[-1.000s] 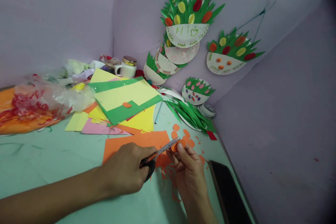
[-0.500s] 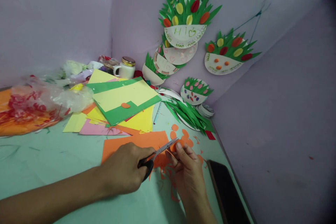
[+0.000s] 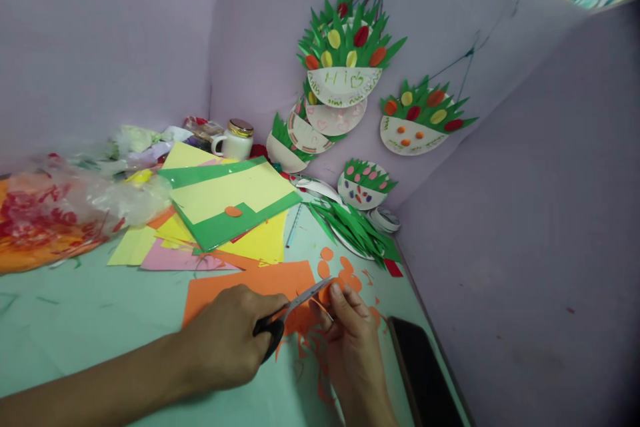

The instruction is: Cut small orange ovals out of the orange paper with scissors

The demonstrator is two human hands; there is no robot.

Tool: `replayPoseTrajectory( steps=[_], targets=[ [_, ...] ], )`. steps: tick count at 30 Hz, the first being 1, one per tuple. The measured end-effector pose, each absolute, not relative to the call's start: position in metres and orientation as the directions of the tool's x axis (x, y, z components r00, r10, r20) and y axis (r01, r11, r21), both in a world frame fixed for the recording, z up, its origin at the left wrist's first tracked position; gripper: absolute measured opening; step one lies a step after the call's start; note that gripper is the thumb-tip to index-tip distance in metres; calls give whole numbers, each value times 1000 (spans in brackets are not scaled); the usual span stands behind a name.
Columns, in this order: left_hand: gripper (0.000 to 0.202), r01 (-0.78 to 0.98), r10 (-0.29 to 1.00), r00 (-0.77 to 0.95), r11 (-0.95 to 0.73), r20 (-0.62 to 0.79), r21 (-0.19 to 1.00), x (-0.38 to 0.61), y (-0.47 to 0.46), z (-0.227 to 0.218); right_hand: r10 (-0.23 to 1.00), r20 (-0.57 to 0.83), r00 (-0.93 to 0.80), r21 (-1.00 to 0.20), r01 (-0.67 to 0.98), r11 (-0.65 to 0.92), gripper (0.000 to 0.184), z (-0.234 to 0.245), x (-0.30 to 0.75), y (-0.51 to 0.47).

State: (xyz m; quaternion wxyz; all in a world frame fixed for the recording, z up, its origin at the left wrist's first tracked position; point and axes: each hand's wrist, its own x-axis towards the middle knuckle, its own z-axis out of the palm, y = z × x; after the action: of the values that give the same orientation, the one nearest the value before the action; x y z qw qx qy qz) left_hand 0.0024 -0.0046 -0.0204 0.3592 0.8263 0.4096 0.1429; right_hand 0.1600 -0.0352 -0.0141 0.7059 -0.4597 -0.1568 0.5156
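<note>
My left hand (image 3: 227, 340) is wrapped round the black handles of a pair of scissors (image 3: 293, 310), whose blades point up and to the right. The fingers of my right hand (image 3: 350, 340) pinch a small piece of orange paper (image 3: 327, 293) at the blade tips. Under both hands lies an orange paper sheet (image 3: 245, 287) on the pale green table (image 3: 90, 320). Several small orange ovals (image 3: 345, 267) and thin orange scraps lie just beyond and below my hands.
A stack of green, yellow and pink sheets (image 3: 225, 203) lies behind. Clear plastic bags (image 3: 65, 203) sit at left, a white jar (image 3: 235, 139) at the back, green paper leaves (image 3: 355, 230) and paper-plate baskets (image 3: 340, 77) on the wall, a dark phone (image 3: 425, 377) at right.
The view has tilted up a little, so everything sits lower and further left. My hands keep the same hold on the scissors and the orange piece.
</note>
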Motion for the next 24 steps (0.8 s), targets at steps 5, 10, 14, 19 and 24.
replayPoseTrajectory(
  steps=[5, 10, 14, 19, 24],
  targets=[
    [9, 564, 779, 625, -408, -48, 718, 2, -4, -20, 881, -259, 396, -771, -635, 58, 20, -16, 160, -34],
    [9, 557, 778, 626, -409, -41, 723, 1, -5, -23, 890, -249, 381, -761, -646, 64, 19, -17, 161, -34],
    [9, 530, 769, 639, -403, -39, 746, 2, -4, -27, 895, -249, 371, -765, -641, 53, 19, -19, 161, -33],
    [7, 448, 821, 569, -252, -56, 858, 4, 2, -21, 878, -237, 416, -795, -602, 70, 19, -18, 161, -35],
    [21, 517, 835, 546, -268, -72, 813, 2, 1, -2, 884, -220, 412, -840, -541, 43, 19, -16, 159, -37]
  ],
)
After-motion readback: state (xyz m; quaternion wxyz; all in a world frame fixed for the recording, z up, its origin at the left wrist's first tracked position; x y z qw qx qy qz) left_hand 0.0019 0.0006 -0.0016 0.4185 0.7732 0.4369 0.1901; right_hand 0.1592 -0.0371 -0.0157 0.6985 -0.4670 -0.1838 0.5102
